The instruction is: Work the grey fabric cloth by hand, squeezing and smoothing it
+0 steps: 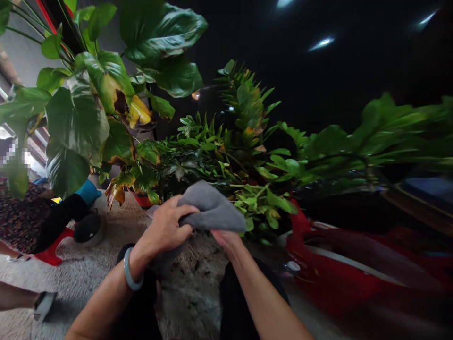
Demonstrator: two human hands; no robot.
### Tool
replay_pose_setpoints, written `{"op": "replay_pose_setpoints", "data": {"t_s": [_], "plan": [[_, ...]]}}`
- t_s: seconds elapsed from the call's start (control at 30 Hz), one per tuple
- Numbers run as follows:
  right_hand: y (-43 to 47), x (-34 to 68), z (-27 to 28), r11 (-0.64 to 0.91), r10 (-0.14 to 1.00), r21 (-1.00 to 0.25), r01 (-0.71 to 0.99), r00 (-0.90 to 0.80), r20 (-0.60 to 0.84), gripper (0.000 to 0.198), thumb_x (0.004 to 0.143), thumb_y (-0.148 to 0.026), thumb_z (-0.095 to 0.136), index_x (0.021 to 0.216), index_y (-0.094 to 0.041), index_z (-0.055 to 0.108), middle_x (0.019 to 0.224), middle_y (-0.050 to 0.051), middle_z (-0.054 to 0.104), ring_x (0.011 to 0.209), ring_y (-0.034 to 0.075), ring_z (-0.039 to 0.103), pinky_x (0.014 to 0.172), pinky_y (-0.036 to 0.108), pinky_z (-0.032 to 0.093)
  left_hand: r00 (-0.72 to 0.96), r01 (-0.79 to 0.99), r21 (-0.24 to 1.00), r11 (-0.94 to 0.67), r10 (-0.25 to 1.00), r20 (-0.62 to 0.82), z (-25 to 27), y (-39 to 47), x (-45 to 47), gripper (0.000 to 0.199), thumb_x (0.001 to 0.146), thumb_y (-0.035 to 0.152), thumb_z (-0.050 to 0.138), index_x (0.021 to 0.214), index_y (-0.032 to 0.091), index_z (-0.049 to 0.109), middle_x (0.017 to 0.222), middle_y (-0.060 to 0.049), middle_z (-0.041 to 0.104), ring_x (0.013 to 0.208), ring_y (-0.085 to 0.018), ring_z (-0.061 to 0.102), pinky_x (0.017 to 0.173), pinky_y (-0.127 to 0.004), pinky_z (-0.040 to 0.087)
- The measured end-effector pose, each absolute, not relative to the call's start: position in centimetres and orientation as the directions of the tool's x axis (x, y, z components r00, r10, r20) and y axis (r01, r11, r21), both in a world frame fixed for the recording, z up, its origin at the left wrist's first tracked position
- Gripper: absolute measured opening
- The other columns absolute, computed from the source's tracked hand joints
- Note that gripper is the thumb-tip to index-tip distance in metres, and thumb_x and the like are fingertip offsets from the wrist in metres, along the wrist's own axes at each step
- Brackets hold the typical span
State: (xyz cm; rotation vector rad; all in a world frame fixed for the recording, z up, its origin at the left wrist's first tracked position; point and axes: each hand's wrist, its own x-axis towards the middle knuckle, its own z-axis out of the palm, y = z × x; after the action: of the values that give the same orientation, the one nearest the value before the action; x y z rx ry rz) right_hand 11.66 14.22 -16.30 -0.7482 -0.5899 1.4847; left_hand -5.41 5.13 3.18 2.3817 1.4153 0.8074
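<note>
A grey cloth (212,208) is bunched between my two hands in the middle of the head view. My left hand (168,226) has its fingers and thumb closed on the cloth's left side; a pale bangle (130,271) circles that wrist. From below, my right hand (226,238) reaches under the cloth, which covers its fingers, so their grip is hidden. Just beyond the cloth grow low leafy plants (208,160). A plant with large broad leaves (81,113), some yellow and brown, rises at the upper left.
Blurred red containers or bags (300,250) stand at the right. Another person (21,222) sits on a red stool (53,250) at the left, near a dark round tub (88,230). A dark, shiny surface (318,80) backs the plants.
</note>
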Motion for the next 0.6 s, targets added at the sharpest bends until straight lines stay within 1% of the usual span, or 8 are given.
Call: {"op": "replay_pose_setpoints", "data": {"t_s": [0.07, 0.13, 0.2, 0.27, 0.33, 0.4, 0.5, 0.6], "plan": [[13.9, 11.6, -16.0, -0.101, 0.991, -0.743, -0.662, 0.000, -0.135, 0.027, 0.063, -0.033, 0.085, 0.084, -0.024, 0.070, 0.067, 0.002, 0.075, 0.051, 0.017, 0.064, 0.052, 0.031, 0.058, 0.302, 0.718, 0.449, -0.532, 0.819, 0.488, 4.7, 6.6, -4.1, 0.041, 0.079, 0.012, 0.062, 0.114, 0.030, 0.076, 0.134, -0.005, 0.061, 0.120, -0.026, 0.059, 0.104, -0.037, 0.048], [13.7, 11.5, -15.8, -0.134, 0.987, -0.725, -0.676, -0.028, -0.156, 0.033, 0.063, -0.030, 0.086, 0.091, -0.021, 0.072, 0.070, 0.005, 0.076, 0.052, 0.017, 0.065, 0.053, 0.033, 0.059, 0.266, 0.738, 0.404, -0.540, 0.784, 0.561, 4.8, 9.1, -2.9, 0.042, 0.080, 0.012, 0.063, 0.117, 0.028, 0.075, 0.138, -0.008, 0.057, 0.125, -0.029, 0.056, 0.107, -0.040, 0.047], [13.7, 11.4, -15.9, -0.139, 0.987, -0.716, -0.684, -0.036, -0.157, 0.031, 0.062, -0.029, 0.086, 0.088, -0.021, 0.072, 0.069, 0.005, 0.075, 0.052, 0.018, 0.064, 0.053, 0.034, 0.058, 0.309, 0.772, 0.367, -0.518, 0.812, 0.496, 3.4, 10.8, -2.4, 0.040, 0.079, 0.012, 0.065, 0.116, 0.025, 0.075, 0.134, -0.011, 0.059, 0.122, -0.031, 0.057, 0.104, -0.043, 0.049], [13.9, 11.3, -16.2, -0.127, 0.987, -0.722, -0.680, -0.017, -0.157, 0.025, 0.060, -0.031, 0.086, 0.078, -0.022, 0.070, 0.065, 0.003, 0.073, 0.052, 0.019, 0.064, 0.051, 0.033, 0.056, 0.402, 0.795, 0.343, -0.501, 0.858, 0.321, 1.1, 10.9, -2.8, 0.037, 0.078, 0.012, 0.065, 0.112, 0.022, 0.077, 0.122, -0.013, 0.064, 0.114, -0.032, 0.061, 0.099, -0.044, 0.052], [14.1, 11.3, -16.5, -0.115, 0.987, -0.724, -0.680, 0.004, -0.160, 0.023, 0.059, -0.033, 0.085, 0.072, -0.024, 0.068, 0.067, 0.002, 0.073, 0.057, 0.020, 0.066, 0.052, 0.033, 0.056, 0.460, 0.787, 0.371, -0.493, 0.870, 0.179, -0.7, 9.2, -4.0, 0.037, 0.078, 0.014, 0.064, 0.111, 0.023, 0.078, 0.114, -0.011, 0.068, 0.108, -0.031, 0.064, 0.096, -0.043, 0.053], [14.4, 11.2, -16.7, -0.107, 0.988, -0.718, -0.688, 0.009, -0.155, 0.024, 0.057, -0.035, 0.085, 0.070, -0.025, 0.068, 0.069, 0.000, 0.073, 0.063, 0.020, 0.066, 0.055, 0.032, 0.056, 0.459, 0.758, 0.445, -0.476, 0.875, 0.154, -1.0, 7.0, -5.5, 0.038, 0.077, 0.015, 0.064, 0.110, 0.025, 0.078, 0.113, -0.009, 0.070, 0.106, -0.028, 0.065, 0.096, -0.039, 0.053], [14.3, 11.0, -16.3, -0.127, 0.987, -0.719, -0.683, -0.020, -0.156, 0.025, 0.055, -0.029, 0.087, 0.073, -0.024, 0.070, 0.065, -0.001, 0.071, 0.058, 0.017, 0.063, 0.056, 0.031, 0.055, 0.336, 0.702, 0.545, -0.459, 0.888, 0.315, 1.1, 5.5, -7.7, 0.039, 0.074, 0.012, 0.063, 0.106, 0.027, 0.079, 0.117, -0.005, 0.069, 0.108, -0.024, 0.065, 0.097, -0.034, 0.051], [13.9, 10.7, -15.5, -0.170, 0.984, -0.714, -0.679, -0.078, -0.159, 0.032, 0.055, -0.024, 0.088, 0.084, -0.022, 0.073, 0.068, 0.001, 0.072, 0.054, 0.015, 0.062, 0.057, 0.032, 0.056, 0.037, 0.716, 0.559, -0.419, 0.822, 0.568, 3.3, 7.4, -10.0, 0.038, 0.077, 0.013, 0.062, 0.110, 0.026, 0.077, 0.120, -0.005, 0.068, 0.113, -0.024, 0.063, 0.102, -0.035, 0.049]]}}
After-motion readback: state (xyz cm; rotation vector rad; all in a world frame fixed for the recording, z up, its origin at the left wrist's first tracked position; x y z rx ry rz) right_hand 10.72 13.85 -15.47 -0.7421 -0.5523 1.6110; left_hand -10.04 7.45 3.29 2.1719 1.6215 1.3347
